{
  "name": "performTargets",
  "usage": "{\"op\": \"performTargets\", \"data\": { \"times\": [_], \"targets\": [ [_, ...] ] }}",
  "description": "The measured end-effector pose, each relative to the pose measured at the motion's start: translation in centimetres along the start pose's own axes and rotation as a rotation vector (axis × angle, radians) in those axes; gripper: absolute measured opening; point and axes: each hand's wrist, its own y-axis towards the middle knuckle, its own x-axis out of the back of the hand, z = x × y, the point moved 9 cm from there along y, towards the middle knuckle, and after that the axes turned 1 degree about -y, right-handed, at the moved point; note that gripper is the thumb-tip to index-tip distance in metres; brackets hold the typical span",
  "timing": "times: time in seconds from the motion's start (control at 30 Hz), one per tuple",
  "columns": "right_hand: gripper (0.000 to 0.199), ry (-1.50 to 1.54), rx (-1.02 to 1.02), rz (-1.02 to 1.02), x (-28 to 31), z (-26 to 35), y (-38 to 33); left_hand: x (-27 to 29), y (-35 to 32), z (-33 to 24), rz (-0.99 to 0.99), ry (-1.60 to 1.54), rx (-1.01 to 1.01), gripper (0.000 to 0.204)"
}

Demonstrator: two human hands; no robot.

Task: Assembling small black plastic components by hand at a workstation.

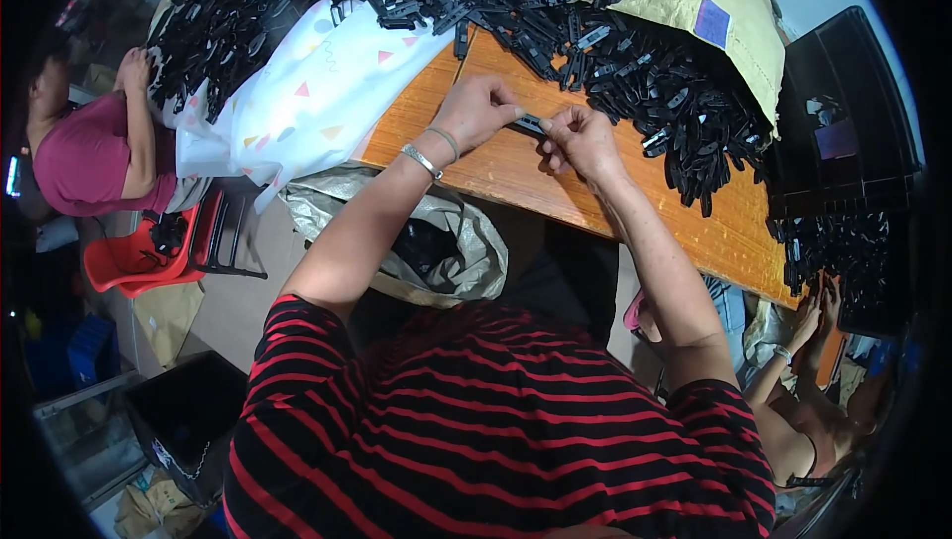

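One small black plastic clip (pixel 531 123) is pinched between two hands: left hand (pixel 476 111) and right hand (pixel 583 138), fingers closed on its ends. Behind, a heap of black clips (pixel 615 33), too many to count, covers one wooden table (pixel 516 177).

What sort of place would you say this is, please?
Probably a small assembly workshop: a heap of black plastic parts covers the wooden table, and both hands hold one small part.

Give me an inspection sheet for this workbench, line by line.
Surface: orange wooden table, mostly covered at the far side.
Job's things: small black plastic part pinched between left hand and right hand.
Clutter: big heap of black parts, patterned white cloth, tan sack, black crates.
Grippers: both hands closed on the part.
Cables: nothing seen.
Surroundings: co-workers on both sides; grey bag below the table.
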Motion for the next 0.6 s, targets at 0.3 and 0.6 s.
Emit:
{"op": "performTargets", "data": {
  "times": [0.3,0.6],
  "targets": [
    [0.025,-0.182,-0.06,0.051,-0.1,0.0,0.9,-0.3,0.3,-1.1,-0.017,0.216,-0.038,0.022],
    [0.025,-0.275,0.036,0.217,-0.5,0.2,-2.2,2.1,-6.6,-1.1,0.048,0.3,-0.021,0.021]
  ]
}}
